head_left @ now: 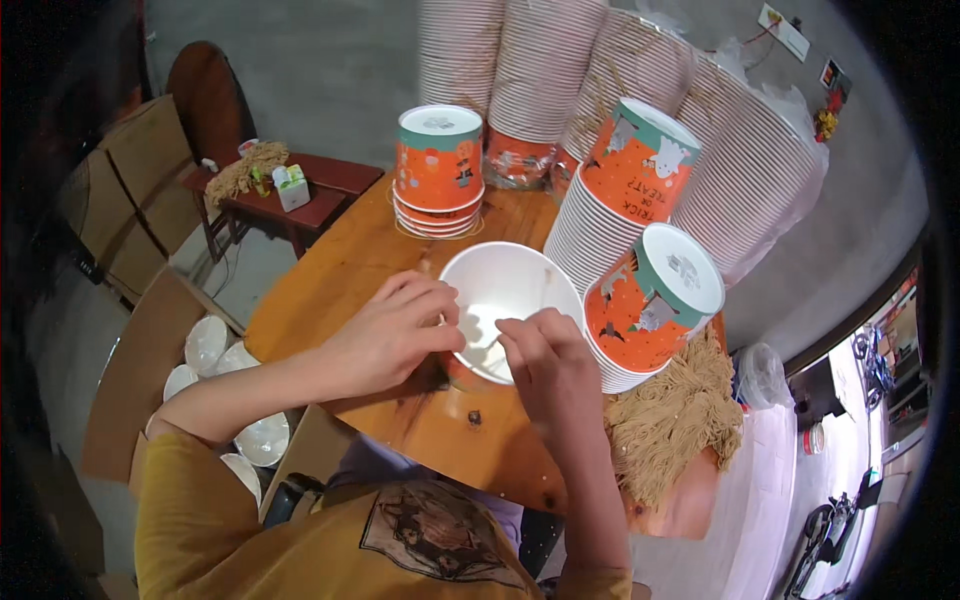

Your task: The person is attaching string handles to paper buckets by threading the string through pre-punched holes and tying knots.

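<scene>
In front of me on the wooden table stands a paper bucket (510, 265) with its white inside facing up and a bit of orange outer wall showing. My left hand (400, 335) is closed at its left rim, fingers curled and thumb side over the edge. At the near right rim my right hand (550, 365) makes a pinch, its fingertips reaching over the opening. Whatever lies between those fingertips is too small to make out. Beside my right forearm lies a heap of tan cords (672, 415).
Orange printed buckets stand upside down in a short stack (440, 165) and two taller leaning stacks (640, 165) (655, 300). Tall columns of nested white buckets (550, 70) rise behind. A carton (140, 385) with several buckets is on my left. A red bench (335, 175) stands beyond the table (330, 250).
</scene>
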`<state>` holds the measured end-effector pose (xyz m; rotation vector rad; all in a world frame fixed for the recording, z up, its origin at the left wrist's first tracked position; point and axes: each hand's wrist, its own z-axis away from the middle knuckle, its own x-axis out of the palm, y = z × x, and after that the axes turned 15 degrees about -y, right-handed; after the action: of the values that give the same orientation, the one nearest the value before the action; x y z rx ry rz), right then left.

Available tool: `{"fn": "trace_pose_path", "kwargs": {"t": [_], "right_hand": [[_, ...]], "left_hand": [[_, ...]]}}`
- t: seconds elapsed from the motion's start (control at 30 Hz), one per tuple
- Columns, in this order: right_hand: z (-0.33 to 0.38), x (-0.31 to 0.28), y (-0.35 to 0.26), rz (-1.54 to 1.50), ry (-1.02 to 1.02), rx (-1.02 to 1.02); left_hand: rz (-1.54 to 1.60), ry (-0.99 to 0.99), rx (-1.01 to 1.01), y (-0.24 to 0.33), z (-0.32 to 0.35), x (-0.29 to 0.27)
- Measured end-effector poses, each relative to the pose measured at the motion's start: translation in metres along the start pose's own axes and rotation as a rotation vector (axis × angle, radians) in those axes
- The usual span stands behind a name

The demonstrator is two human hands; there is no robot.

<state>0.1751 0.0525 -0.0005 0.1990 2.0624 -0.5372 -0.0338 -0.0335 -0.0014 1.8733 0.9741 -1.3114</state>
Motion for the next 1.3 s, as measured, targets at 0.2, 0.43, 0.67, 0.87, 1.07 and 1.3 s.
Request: {"fn": "trace_pose_path", "kwargs": {"t": [0.2, 0.43, 0.67, 0.87, 1.07, 1.3], "right_hand": [[-0.017, 0.023, 0.005, -0.250, -0.055, 0.032], [-0.017, 0.030, 0.004, -0.306, 0.001, 0.107], [-0.022, 0.033, 0.004, -0.223, 0.127, 0.110], [-0.023, 0.040, 0.007, -0.188, 0.226, 0.145], [-0.025, 0.040, 0.004, -0.157, 0.132, 0.189], [-0.025, 0.036, 0.004, -0.101, 0.078, 0.205]], "left_hand": [[0.407, 0.022, -0.078, -0.007, 0.006, 0.015], [0.430, 0.039, -0.374, 0.012, -0.016, 0.017], [0.323, 0.033, -0.426, 0.017, -0.020, 0.025], [0.238, 0.084, -0.193, 0.009, 0.002, 0.023], [0.062, 0.163, 0.031, 0.010, 0.005, 0.026], [0.261, 0.048, 0.270, -0.011, -0.003, 0.027]]}}
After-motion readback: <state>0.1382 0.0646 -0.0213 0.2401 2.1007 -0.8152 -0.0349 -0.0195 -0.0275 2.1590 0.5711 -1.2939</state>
